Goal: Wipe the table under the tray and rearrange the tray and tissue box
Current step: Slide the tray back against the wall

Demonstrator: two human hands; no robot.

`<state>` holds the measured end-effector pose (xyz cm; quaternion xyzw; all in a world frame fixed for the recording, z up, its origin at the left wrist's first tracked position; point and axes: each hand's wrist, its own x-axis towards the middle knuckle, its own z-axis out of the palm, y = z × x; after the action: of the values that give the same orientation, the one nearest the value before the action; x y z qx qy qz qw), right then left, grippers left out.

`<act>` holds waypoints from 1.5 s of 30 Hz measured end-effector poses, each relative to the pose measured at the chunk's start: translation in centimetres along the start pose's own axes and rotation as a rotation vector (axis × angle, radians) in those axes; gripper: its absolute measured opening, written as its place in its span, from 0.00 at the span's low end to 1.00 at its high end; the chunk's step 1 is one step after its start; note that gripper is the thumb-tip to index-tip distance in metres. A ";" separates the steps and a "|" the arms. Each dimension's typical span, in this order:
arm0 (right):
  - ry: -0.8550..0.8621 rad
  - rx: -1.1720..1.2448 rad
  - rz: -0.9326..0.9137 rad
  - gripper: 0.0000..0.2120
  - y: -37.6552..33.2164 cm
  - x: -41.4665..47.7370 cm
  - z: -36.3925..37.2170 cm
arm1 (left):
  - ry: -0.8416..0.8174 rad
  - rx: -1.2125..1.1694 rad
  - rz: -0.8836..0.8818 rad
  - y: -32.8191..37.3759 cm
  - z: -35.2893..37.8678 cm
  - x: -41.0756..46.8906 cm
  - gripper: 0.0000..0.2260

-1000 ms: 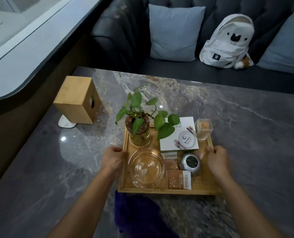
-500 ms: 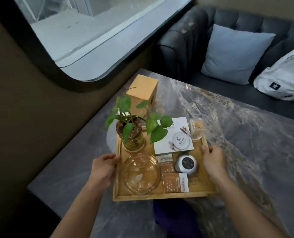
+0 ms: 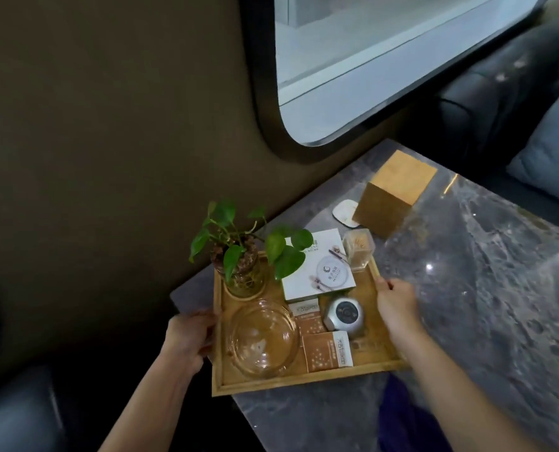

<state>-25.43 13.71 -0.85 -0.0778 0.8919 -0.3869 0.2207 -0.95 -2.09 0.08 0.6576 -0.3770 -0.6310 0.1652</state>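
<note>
Both hands grip the wooden tray (image 3: 291,384): my left hand (image 3: 190,337) is clamped on its left rim, my right hand (image 3: 397,303) on its right rim. I see the tray at the bench's (image 3: 483,305) near-left corner, its left edge overhanging. On it sit a glass bowl (image 3: 263,339), paper packets (image 3: 327,352), a round tin (image 3: 343,313), a white booklet (image 3: 319,267), a potted plant (image 3: 242,256) and a clear toothpick holder (image 3: 359,247). A purple cloth (image 3: 402,415) lies nearest me. Farther off, the tissue box (image 3: 394,194) stands apart, beside a small white coaster (image 3: 345,212).
</note>
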 end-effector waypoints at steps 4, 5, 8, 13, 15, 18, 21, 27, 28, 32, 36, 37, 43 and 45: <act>-0.045 -0.055 -0.063 0.15 -1.8 0.0 2.2 | 0.005 -0.064 -0.028 -0.3 -1.9 0.6 0.06; -0.060 -0.066 -0.073 0.15 -2.1 0.1 2.7 | 0.005 -0.077 -0.033 -0.2 -2.2 0.7 0.04; -0.113 -0.126 -0.120 0.15 -3.2 0.5 4.2 | 0.015 -0.109 -0.053 -0.2 -3.2 1.5 0.08; -0.167 -0.241 -0.168 0.14 -4.5 1.4 5.8 | 0.013 -0.134 -0.077 -0.7 -3.8 1.9 0.10; -0.191 -0.278 -0.195 0.13 -4.7 1.6 6.1 | 0.022 -0.145 -0.091 -1.1 -3.8 1.9 0.08; -0.198 -0.328 -0.270 0.09 -5.0 1.9 6.6 | 0.052 -0.150 -0.079 -1.5 -3.9 2.1 0.07; -0.178 -0.383 -0.338 0.10 -5.1 2.6 7.5 | 0.080 -0.137 -0.061 -1.9 -4.0 1.9 0.05; -0.179 -0.519 -0.484 0.11 -5.9 4.0 8.6 | 0.105 -0.127 -0.044 -2.4 -4.6 1.8 0.04; -0.188 -0.519 -0.495 0.11 -6.1 4.3 8.7 | 0.107 -0.125 -0.038 -2.4 -4.6 1.8 0.04; -0.192 -0.541 -0.530 0.11 -7.0 5.0 9.2 | 0.110 -0.117 -0.017 -2.0 -4.1 1.4 0.02; -0.191 -0.574 -0.576 0.10 -7.4 5.7 9.5 | 0.124 -0.127 -0.014 -2.0 -3.8 1.4 0.01; -0.203 -0.569 -0.576 0.11 -7.4 6.0 9.5 | 0.125 -0.135 -0.014 -2.1 -3.7 1.4 0.02; -0.349 -0.481 -0.496 0.18 -6.1 6.1 7.2 | 0.018 -0.026 0.137 -2.7 -4.2 0.3 0.07; -0.452 -0.420 -0.464 0.22 -5.2 5.7 5.2 | -0.086 0.135 0.223 -3.1 -4.5 -0.4 0.13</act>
<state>-28.33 4.89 -2.13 -0.4045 0.8392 -0.2086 0.2976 4.29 -0.91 -1.11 0.5933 -0.4961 -0.6097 0.1735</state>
